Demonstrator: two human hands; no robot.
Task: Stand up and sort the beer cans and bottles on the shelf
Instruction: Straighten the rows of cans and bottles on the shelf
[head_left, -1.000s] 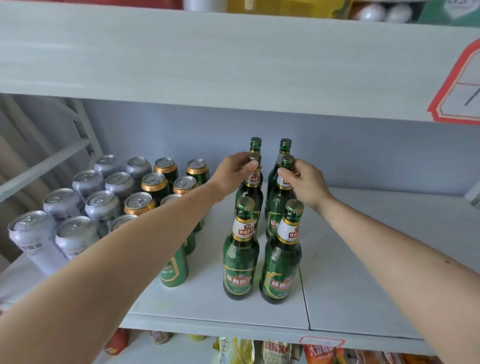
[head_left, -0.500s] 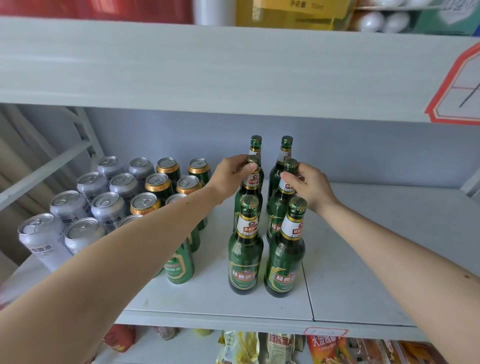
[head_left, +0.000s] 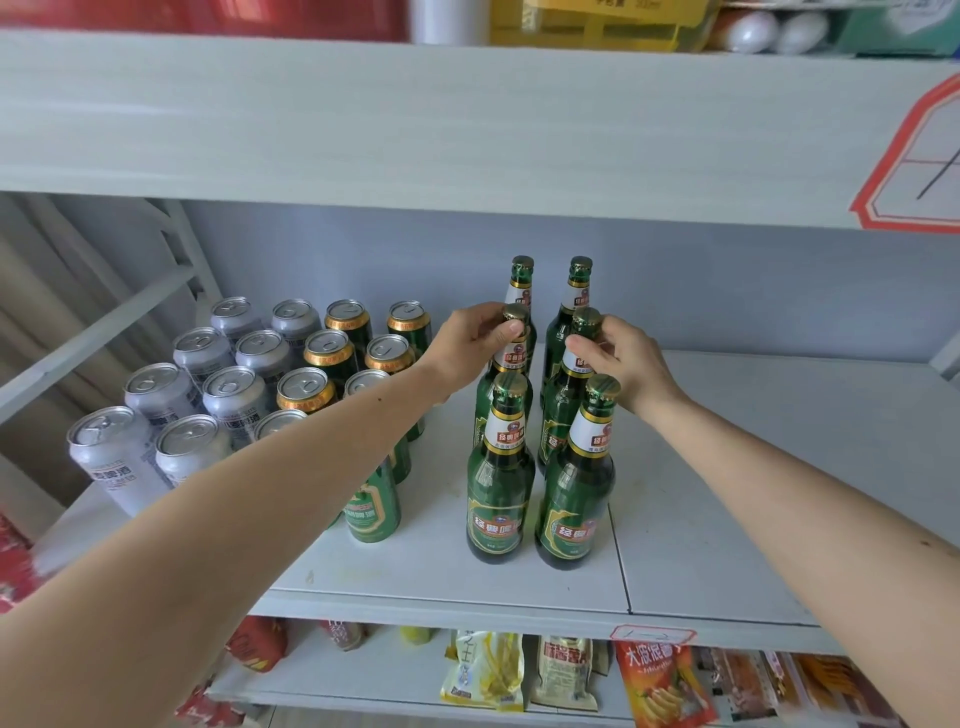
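While our left hand (head_left: 470, 345) pinches the cap of the middle-left green glass beer bottle (head_left: 506, 382) and our right hand (head_left: 621, 364) pinches its right-hand neighbour (head_left: 569, 395), both stand upright among six on the white shelf (head_left: 753, 493), beside silver and green aluminium cans (head_left: 234, 395).

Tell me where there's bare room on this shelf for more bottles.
Right of the bottles, the shelf lies bare to its right end. A narrower strip runs between the green cans and bottles. The left side is packed with cans.
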